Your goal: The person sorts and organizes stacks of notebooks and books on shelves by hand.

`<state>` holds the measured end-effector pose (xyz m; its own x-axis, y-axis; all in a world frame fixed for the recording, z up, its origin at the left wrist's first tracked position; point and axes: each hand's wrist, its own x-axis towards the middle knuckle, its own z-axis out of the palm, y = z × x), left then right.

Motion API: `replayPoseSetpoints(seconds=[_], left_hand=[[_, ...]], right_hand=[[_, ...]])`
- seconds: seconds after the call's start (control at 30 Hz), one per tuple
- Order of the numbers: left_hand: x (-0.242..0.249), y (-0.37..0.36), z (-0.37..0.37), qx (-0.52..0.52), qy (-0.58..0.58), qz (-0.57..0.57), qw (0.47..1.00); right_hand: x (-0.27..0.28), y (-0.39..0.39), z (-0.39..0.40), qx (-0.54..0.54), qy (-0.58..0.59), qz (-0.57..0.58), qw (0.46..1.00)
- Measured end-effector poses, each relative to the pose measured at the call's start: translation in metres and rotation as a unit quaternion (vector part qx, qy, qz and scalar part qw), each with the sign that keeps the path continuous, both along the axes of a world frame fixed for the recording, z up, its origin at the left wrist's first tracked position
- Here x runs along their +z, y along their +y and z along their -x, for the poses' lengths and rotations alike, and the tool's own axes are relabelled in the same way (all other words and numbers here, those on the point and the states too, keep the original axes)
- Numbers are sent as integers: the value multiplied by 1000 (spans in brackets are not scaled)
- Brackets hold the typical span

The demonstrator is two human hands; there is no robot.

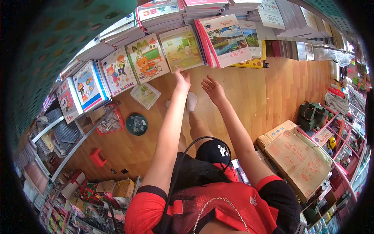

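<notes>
My left hand point(182, 80) is at the lower edge of a notebook with a yellow-green cover point(181, 48), its fingertips touching or almost touching that edge. The fingers look loosely stretched and I see nothing held in them. To the right, my right hand point(214, 89) hangs in the air over the floor, fingers apart, holding nothing. It is nearest to a stack of notebooks with a lake photo cover point(229, 40). Left of the yellow-green notebook lies a spiral notebook with a bear point(147, 58), then a "Back to School" notebook point(119, 71).
Stacks of books point(159, 13) line the shelf behind. A loose booklet point(145, 96), a dark green bin point(137, 124) and a red container point(97, 157) are on the wooden floor point(241, 113). Cardboard boxes point(298, 163) stand at right, beside crowded shelves. A metal rack point(74, 144) is at left.
</notes>
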<state>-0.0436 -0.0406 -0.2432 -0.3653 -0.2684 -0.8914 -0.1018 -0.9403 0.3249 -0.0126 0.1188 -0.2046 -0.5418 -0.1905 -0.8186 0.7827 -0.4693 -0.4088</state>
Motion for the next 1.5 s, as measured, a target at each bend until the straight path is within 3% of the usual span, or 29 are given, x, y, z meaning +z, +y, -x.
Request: replayPoseSetpoints(seconds=[0.23, 0.47, 0.53, 0.63, 0.73, 0.93, 1.03, 1.13, 1.2, 1.27, 1.3, 1.4, 1.43, 1.5], left_hand=[[6, -9, 19, 51, 2, -112, 992], [-7, -5, 6, 37, 43, -94, 994], [9, -1, 3, 25, 26, -79, 996], [8, -8, -12, -13, 42, -56, 997], [-5, -19, -38, -164, 60, 11, 985], [-40, -55, -127, -293, 12, 65, 954], [-79, -84, -184, -354, -76, 120, 924], [-180, -124, -264, -407, -136, 243, 870], [-182, -146, -280, -541, -173, 418, 709], [-182, -163, -285, -622, -202, 448, 610], [-187, -167, -289, -637, -227, 450, 583], [-219, -182, -280, -655, -284, 486, 504], [-232, -185, -278, -653, -293, 510, 478], [-254, -193, -272, -653, -291, 553, 428]], right_hand=[[-2, 6, -5, -30, -27, -4, 999], [-5, 10, -5, -41, -48, -8, 998], [-5, 10, -6, -41, -47, -10, 998], [-5, 6, -6, -42, -53, -14, 998], [-6, 2, -9, -31, -41, -8, 999], [-9, -1, -24, -22, -6, -39, 999], [10, -6, -26, 77, 97, -155, 980], [32, -19, -14, 169, 247, -215, 930], [29, -30, -3, 203, 331, -230, 892], [28, -46, 8, 238, 425, -278, 828], [22, -51, 17, 270, 467, -326, 777], [-9, -67, 32, 297, 623, -469, 551], [-22, -71, 38, 306, 646, -482, 507], [-52, -77, 49, 308, 653, -506, 472]])
